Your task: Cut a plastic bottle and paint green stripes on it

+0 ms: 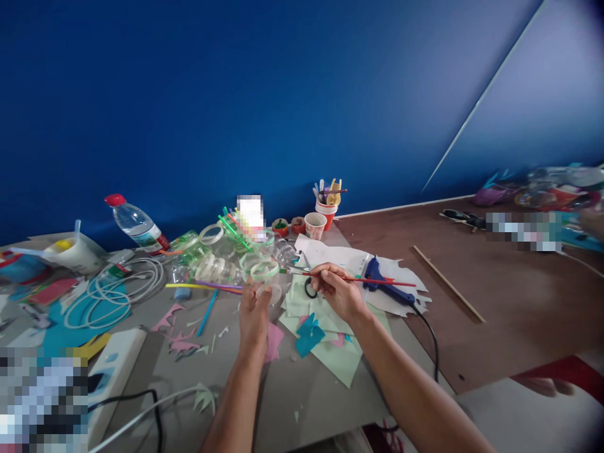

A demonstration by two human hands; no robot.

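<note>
My left hand [255, 309] is closed around a clear plastic cup-like piece [264, 270], perhaps cut from a bottle, with a pale green rim. In my right hand [337, 290] a paintbrush with a red handle [391, 283] is pinched between the fingers. Its tip points left, close to the plastic piece; whether they touch I cannot tell. Scissors [309, 288] with black handles lie just behind my right fingers, partly hidden. Under that hand are pale green paper sheets [346, 358] and a blue paper scrap [310, 335].
A blue glue gun [374, 270] with a black cord lies to the right, near a wooden stick [448, 283]. Paint pots [280, 227] and a paper cup [315, 226] stand behind. Leftward are a water bottle [136, 225], a coiled white cable [141, 277] and a power strip [116, 365].
</note>
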